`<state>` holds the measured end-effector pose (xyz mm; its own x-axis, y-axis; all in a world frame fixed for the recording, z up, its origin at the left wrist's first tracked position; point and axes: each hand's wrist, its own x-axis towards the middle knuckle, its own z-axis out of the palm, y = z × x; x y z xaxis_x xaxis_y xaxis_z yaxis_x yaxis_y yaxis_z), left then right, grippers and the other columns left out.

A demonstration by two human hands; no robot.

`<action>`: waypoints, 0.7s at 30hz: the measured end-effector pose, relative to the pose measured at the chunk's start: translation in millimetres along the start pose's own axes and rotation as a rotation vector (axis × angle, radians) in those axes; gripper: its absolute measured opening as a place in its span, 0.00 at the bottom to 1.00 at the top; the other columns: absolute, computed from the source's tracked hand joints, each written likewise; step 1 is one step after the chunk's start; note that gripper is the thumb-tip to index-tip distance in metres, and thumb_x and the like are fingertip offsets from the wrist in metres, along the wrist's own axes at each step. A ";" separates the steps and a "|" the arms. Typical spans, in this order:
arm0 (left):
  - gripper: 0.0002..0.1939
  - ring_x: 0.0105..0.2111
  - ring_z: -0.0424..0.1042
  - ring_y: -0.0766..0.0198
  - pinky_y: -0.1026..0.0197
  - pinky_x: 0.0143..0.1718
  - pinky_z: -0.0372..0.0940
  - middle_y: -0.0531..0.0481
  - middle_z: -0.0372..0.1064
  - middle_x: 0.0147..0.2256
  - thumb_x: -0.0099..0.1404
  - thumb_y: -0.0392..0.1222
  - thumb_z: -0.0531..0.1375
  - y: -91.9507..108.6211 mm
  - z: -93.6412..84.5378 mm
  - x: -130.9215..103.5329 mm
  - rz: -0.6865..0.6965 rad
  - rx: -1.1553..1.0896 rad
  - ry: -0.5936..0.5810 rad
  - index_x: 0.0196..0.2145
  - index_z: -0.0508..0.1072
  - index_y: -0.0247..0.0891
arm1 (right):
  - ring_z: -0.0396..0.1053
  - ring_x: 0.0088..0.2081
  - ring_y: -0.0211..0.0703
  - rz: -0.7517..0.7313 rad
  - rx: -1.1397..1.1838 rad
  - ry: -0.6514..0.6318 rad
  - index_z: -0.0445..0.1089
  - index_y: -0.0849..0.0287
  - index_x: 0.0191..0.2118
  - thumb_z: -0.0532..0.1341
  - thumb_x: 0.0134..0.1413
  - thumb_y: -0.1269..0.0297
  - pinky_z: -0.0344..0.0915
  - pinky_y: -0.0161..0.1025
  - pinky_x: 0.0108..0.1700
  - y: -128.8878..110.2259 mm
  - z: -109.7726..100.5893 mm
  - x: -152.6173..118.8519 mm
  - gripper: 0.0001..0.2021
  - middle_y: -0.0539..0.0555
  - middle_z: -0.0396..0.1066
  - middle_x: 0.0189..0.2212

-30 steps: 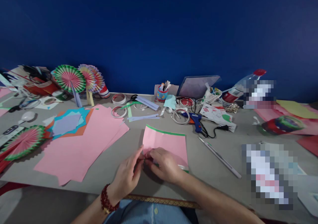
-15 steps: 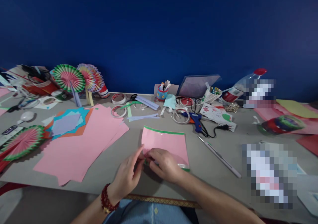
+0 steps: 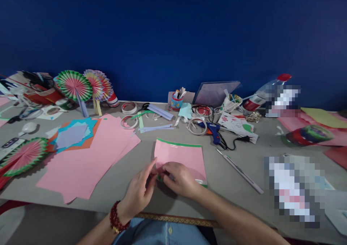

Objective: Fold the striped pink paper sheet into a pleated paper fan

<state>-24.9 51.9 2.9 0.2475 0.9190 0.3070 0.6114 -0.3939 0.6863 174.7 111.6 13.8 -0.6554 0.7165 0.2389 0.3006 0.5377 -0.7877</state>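
Note:
A pink paper sheet (image 3: 187,158) with green strips along its far and near edges lies before me on the grey table (image 3: 121,180). At its near left corner, my left hand (image 3: 142,183) has its index finger stretched along the left edge, thumb and other fingers closed on the corner. My right hand (image 3: 179,178) rests over the sheet's near left part, its fingers bent and pinching the same corner. The two hands' fingertips nearly meet there and hide the corner itself. Clear shiny tape shows on both green-edged sides.
Larger pink sheets (image 3: 81,172) lie at left beside a folded fan (image 3: 25,156). A craft knife (image 3: 241,172) is at right. Behind are tape rolls (image 3: 197,126), a blue glue gun (image 3: 214,131), a pen cup (image 3: 176,102), a bottle (image 3: 265,93) and standing paper fans (image 3: 75,85).

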 end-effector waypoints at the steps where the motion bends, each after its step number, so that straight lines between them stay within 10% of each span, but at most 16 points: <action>1: 0.25 0.39 0.77 0.64 0.62 0.45 0.73 0.45 0.74 0.42 0.75 0.37 0.49 -0.4 0.2 -0.2 -0.003 0.000 -0.002 0.67 0.52 0.40 | 0.69 0.32 0.41 -0.002 0.005 0.002 0.67 0.56 0.36 0.55 0.57 0.72 0.61 0.35 0.35 -0.1 -0.2 0.2 0.06 0.52 0.74 0.32; 21: 0.26 0.39 0.78 0.63 0.61 0.46 0.74 0.44 0.75 0.42 0.74 0.36 0.49 -1.0 2.2 -0.6 0.018 0.017 -0.022 0.68 0.51 0.40 | 0.70 0.31 0.39 0.027 -0.022 0.029 0.69 0.56 0.35 0.59 0.51 0.77 0.63 0.32 0.35 1.9 3.1 -0.7 0.09 0.50 0.74 0.30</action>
<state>-24.0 51.8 0.5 0.2752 0.9119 0.3044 0.6195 -0.4104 0.6692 173.6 110.7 10.4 -0.6267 0.7434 0.2337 0.3335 0.5270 -0.7817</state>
